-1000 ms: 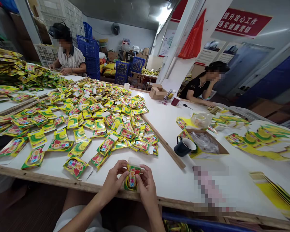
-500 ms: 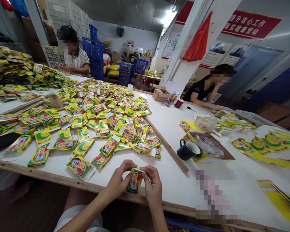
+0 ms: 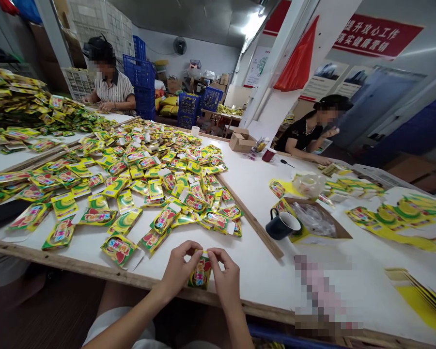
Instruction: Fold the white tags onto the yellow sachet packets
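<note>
A small green and yellow carton (image 3: 200,274) with red fruit and coloured letters stands at the table's front edge. My left hand (image 3: 181,266) grips its left side, the fingers bent over the upper corner. On the other side my right hand (image 3: 223,271) pinches the top edge between thumb and fingers. Both sets of fingertips meet near the carton's top, where they partly cover it. Just beyond my hands lies a heap of similar cartons (image 3: 160,189), several with white flaps sticking out.
A wooden strip (image 3: 252,218) divides the white table (image 3: 254,276). Right of it are a dark mug (image 3: 280,225), an open box (image 3: 334,231) holding clear plastic, and flat yellow card sheets (image 3: 417,300). Two people sit across the table.
My fingertips have drawn together over the carton's top, and the carton has shifted slightly left. The person at far left has lowered their hands; the person at right has moved a hand from the face.
</note>
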### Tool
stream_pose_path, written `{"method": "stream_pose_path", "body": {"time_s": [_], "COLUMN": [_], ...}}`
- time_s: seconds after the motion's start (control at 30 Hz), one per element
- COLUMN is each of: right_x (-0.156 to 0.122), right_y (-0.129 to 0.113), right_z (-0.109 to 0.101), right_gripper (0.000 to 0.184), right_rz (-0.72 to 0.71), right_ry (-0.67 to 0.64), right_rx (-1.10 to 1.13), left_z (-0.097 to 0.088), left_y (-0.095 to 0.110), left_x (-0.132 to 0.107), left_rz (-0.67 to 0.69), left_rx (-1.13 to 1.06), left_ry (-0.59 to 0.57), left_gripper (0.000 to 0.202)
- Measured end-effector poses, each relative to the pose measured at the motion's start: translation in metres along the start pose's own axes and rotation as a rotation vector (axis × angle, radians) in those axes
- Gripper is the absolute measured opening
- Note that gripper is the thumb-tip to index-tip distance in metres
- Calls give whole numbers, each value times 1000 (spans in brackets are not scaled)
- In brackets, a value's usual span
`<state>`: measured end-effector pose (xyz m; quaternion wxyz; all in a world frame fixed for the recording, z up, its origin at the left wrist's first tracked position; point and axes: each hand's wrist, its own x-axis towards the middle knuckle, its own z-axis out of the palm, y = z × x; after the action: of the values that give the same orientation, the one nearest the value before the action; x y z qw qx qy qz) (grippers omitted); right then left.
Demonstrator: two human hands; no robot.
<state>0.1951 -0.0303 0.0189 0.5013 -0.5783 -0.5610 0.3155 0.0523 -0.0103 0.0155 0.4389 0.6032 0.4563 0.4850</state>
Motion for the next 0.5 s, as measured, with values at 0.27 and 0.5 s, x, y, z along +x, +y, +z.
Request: {"method": "stream_pose_path", "body": {"time_s": [0.27,0.5], "right_x": [7,-2], "right_y": [-3,9], "right_z": [-2,-2], "right_gripper": [24,20], "right_rz": [18,14], "right_ry": [-30,-57], "right_rx": [-1,77], "left_z": [0,1], "left_y": [-3,-3], "left_x": [-1,-4], "left_rz": [-49,-69], "left_rx": [-93,-72], "left_ry": [-26,-26], "left_gripper": [16,15]}}
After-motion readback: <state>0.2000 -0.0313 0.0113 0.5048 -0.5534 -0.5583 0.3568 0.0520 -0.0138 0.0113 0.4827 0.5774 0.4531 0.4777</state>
